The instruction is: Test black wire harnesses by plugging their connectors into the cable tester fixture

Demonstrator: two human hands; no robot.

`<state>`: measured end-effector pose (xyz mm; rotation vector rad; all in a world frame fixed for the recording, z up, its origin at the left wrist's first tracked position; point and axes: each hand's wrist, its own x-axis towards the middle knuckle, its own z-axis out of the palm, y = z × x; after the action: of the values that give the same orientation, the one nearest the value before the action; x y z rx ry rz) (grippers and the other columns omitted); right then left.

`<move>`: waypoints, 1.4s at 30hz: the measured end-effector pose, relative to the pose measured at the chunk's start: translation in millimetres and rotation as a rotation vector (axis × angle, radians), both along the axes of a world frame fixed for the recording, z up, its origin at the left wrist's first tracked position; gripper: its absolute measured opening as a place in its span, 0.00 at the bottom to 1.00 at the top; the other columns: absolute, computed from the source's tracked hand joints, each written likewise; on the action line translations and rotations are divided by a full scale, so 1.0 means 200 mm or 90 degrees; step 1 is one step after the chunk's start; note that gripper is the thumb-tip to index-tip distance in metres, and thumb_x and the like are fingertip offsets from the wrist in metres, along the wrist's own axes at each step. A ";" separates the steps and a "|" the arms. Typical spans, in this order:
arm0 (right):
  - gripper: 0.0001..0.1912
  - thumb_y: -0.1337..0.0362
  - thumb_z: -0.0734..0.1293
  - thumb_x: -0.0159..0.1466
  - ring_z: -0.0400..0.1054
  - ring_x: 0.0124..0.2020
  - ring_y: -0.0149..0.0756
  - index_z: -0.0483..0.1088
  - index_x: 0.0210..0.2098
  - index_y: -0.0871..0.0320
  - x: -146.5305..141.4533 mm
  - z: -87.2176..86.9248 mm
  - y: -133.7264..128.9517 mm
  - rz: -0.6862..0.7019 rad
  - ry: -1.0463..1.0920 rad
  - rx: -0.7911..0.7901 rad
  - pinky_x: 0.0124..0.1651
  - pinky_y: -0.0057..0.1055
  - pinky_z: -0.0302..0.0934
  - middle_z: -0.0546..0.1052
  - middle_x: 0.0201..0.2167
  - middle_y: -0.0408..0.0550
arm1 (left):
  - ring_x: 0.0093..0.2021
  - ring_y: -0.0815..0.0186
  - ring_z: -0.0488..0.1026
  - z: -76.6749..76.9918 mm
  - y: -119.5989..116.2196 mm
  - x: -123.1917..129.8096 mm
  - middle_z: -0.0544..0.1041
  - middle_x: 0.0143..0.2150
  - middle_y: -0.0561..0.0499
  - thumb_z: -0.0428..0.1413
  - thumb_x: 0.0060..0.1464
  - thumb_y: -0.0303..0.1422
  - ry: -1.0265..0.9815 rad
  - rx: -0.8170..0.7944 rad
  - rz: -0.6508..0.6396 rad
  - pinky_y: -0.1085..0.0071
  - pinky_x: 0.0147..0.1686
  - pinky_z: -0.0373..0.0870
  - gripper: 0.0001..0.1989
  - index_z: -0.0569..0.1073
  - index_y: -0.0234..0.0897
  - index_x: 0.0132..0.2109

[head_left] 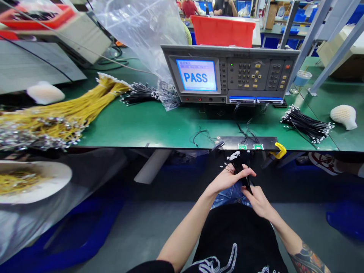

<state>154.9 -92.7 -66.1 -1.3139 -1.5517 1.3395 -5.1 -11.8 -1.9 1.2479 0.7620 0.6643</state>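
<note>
My left hand is closed around a bundle of black cables with white connectors fanned out at its top end. Just below and to the right, my right hand has its fingers closed on the lower part of these cables. Both hands are over my lap, in front of the table edge. Above them, a black test fixture with two small green boards sits along that edge, wired to a tester whose screen reads PASS. A yellow clamp grips the fixture's right end.
More black cables lie on the green table at right, and a big pile of yellow cables at left. Behind the tester stands a red bin. A clear plastic bag hangs left of it; a cup stands right.
</note>
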 end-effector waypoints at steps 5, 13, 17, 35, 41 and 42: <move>0.18 0.56 0.58 0.73 0.70 0.26 0.39 0.73 0.34 0.56 -0.01 -0.09 -0.02 -0.110 -0.133 0.057 0.31 0.33 0.58 0.77 0.27 0.49 | 0.39 0.56 0.83 -0.13 -0.10 0.09 0.85 0.48 0.34 0.69 0.52 0.53 -0.095 -0.159 0.072 0.79 0.16 0.63 0.29 0.79 0.32 0.47; 0.24 0.39 0.65 0.68 0.50 0.20 0.28 0.69 0.36 0.55 0.01 -0.12 -0.05 0.095 0.159 -0.258 0.24 0.28 0.46 0.58 0.18 0.34 | 0.27 0.64 0.79 -0.22 -0.10 0.09 0.84 0.37 0.41 0.66 0.57 0.54 -0.267 -0.285 -0.014 0.81 0.11 0.67 0.28 0.75 0.32 0.49; 0.29 0.39 0.73 0.62 0.47 0.19 0.26 0.67 0.47 0.55 0.02 -0.09 -0.03 0.134 0.244 -0.347 0.24 0.26 0.44 0.55 0.17 0.29 | 0.22 0.68 0.75 -0.21 -0.10 0.09 0.82 0.35 0.44 0.64 0.60 0.54 -0.311 -0.297 -0.042 0.80 0.10 0.69 0.27 0.75 0.32 0.48; 0.16 0.49 0.73 0.66 0.71 0.30 0.34 0.81 0.38 0.55 0.14 0.25 0.25 -0.144 0.204 0.049 0.37 0.32 0.70 0.80 0.35 0.47 | 0.13 0.81 0.44 -0.07 -0.16 0.10 0.63 0.17 0.61 0.60 0.57 0.62 -0.135 -0.207 0.040 0.81 0.09 0.44 0.31 0.75 0.33 0.33; 0.14 0.51 0.76 0.63 0.72 0.33 0.36 0.80 0.31 0.56 0.02 0.22 0.28 -0.270 0.230 0.069 0.31 0.29 0.70 0.80 0.37 0.50 | 0.14 0.75 0.60 -0.12 -0.13 0.09 0.69 0.21 0.55 0.59 0.56 0.63 -0.062 -0.204 0.060 0.78 0.08 0.51 0.33 0.77 0.32 0.34; 0.14 0.52 0.76 0.63 0.72 0.31 0.34 0.81 0.32 0.56 0.02 0.21 0.28 -0.306 0.256 0.072 0.31 0.28 0.70 0.81 0.36 0.49 | 0.16 0.73 0.63 -0.13 -0.13 0.09 0.73 0.24 0.53 0.60 0.55 0.63 -0.054 -0.203 0.077 0.78 0.09 0.53 0.33 0.78 0.32 0.38</move>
<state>159.4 -36.1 -24.8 -1.1621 -0.9481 1.1031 13.1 -37.1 -27.9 0.8842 0.8414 0.6602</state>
